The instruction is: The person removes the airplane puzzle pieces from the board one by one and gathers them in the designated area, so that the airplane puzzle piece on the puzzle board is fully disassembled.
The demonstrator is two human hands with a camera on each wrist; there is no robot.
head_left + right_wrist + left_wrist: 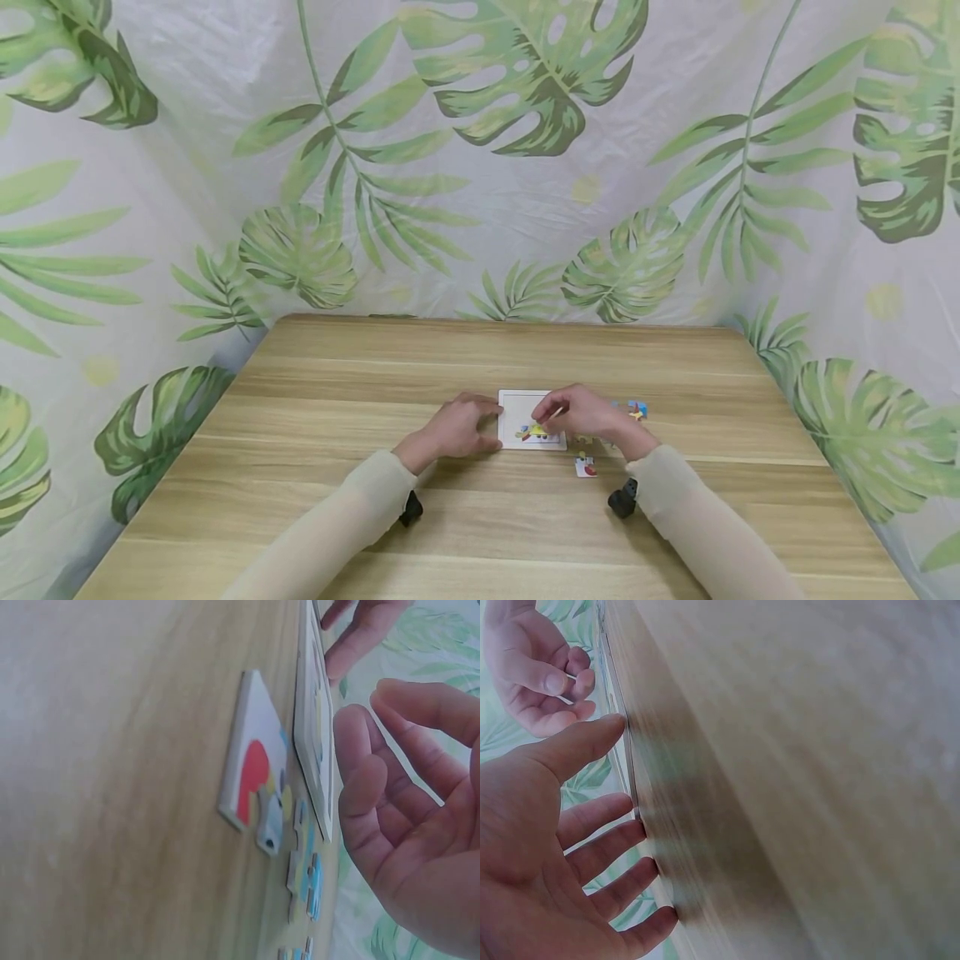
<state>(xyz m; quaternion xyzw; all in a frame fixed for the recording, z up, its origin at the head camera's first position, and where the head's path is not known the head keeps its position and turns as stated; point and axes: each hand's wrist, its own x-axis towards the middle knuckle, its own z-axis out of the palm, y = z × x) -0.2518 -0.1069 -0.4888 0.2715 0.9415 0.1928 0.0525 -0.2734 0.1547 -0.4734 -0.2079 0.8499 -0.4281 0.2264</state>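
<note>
A white puzzle tray [517, 407] lies flat on the table, with joined colourful puzzle pieces [525, 432] in its lower part. My left hand [456, 427] touches the tray's left edge with thumb and fingertips, the fingers fairly straight. Over the tray's right side hovers my right hand [588, 412]. In the right wrist view its fingers are loosely bent and nothing shows between them. A loose puzzle piece [255, 769] with a red patch lies beside the tray, below the right hand.
More loose puzzle pieces [638, 409] lie right of the tray, partly hidden by the right hand and wrist. The wooden table [360, 517] reaches back to a leaf-patterned curtain [495, 208]. A black wrist camera [622, 498] sits under the right sleeve.
</note>
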